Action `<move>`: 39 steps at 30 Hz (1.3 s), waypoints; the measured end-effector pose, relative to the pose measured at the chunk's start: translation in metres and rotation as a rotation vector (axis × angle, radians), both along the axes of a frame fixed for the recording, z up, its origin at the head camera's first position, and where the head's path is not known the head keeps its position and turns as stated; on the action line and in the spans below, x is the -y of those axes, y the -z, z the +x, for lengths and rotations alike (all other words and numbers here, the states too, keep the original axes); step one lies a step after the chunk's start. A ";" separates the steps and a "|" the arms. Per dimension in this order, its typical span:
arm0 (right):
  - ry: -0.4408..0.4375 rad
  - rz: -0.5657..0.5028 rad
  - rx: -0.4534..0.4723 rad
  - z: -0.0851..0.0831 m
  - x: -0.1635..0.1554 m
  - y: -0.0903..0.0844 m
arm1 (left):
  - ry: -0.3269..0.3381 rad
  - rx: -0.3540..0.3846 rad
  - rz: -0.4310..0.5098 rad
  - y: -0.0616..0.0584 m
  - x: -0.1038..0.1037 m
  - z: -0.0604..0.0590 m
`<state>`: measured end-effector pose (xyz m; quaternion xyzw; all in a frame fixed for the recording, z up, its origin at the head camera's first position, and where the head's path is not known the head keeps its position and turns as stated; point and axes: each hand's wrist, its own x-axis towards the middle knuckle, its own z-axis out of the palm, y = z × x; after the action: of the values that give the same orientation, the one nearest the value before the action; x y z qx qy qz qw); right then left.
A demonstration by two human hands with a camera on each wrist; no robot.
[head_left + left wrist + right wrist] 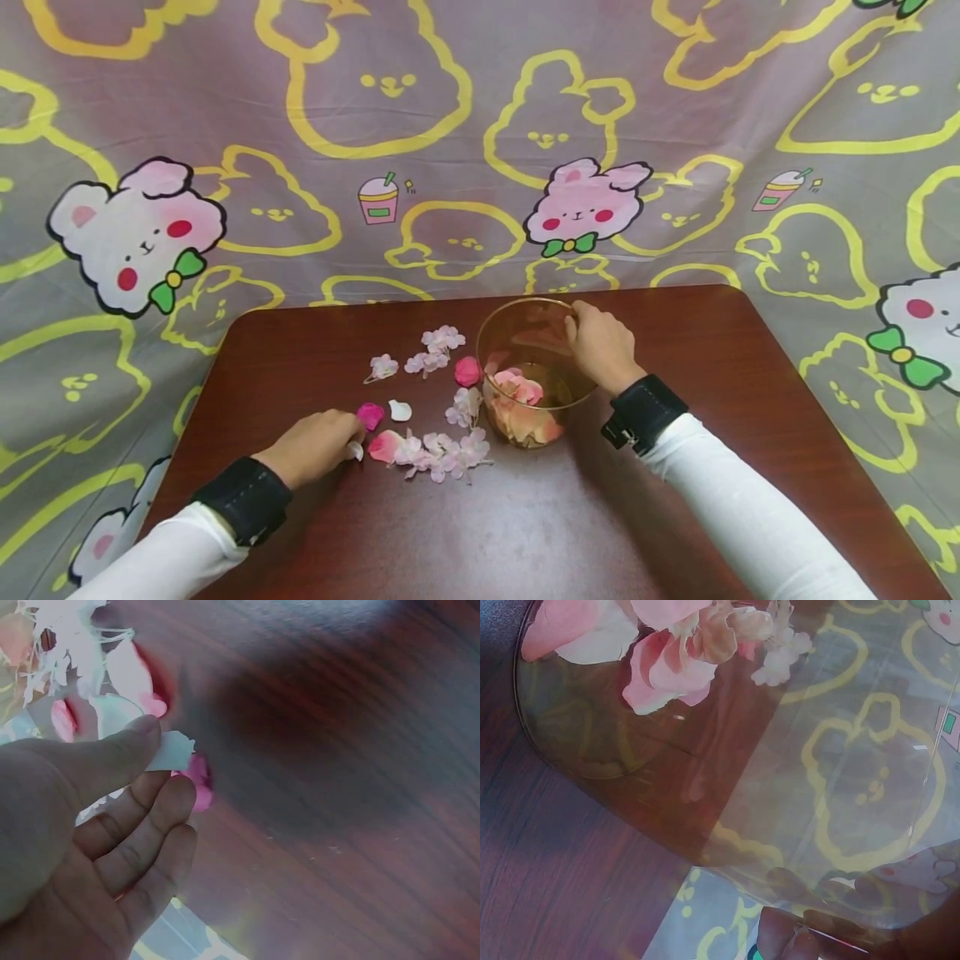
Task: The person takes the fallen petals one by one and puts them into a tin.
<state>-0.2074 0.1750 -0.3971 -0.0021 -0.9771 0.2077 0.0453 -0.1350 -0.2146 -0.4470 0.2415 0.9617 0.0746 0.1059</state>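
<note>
My left hand [318, 442] pinches a white petal [172, 751] between thumb and forefinger, low over the table at the left of the loose petals. Close to its fingertips lie a magenta petal [370, 416], a white petal [401, 410] and a pink petal [385, 446]. With my right hand [603, 346] I grip the rim of a clear amber glass bowl [536, 405], which looks tilted. Pink and peach petals [521, 417] are gathered inside its left part. In the right wrist view the fingers [780, 930] show at the bowl's edge.
Pale pink blossom sprigs [442, 454] lie left of the bowl, with more blossoms [442, 339] behind. A deep pink petal [467, 372] is beside the bowl's left wall. The brown table [750, 467] ends at a patterned cloth [450, 167] at the back.
</note>
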 end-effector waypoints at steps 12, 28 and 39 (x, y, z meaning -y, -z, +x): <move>0.002 -0.007 0.004 0.001 -0.001 0.000 | 0.097 -0.100 0.052 -0.017 -0.016 -0.012; 0.001 -0.005 0.010 0.001 -0.001 0.000 | 0.141 -0.137 0.126 -0.038 -0.048 -0.024; -0.005 -0.008 0.004 0.001 0.000 0.000 | 0.146 -0.196 0.188 -0.053 -0.060 -0.031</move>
<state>-0.2065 0.1751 -0.3969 -0.0004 -0.9764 0.2118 0.0429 -0.1661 -0.1544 -0.3936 0.3259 0.9360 0.1326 -0.0066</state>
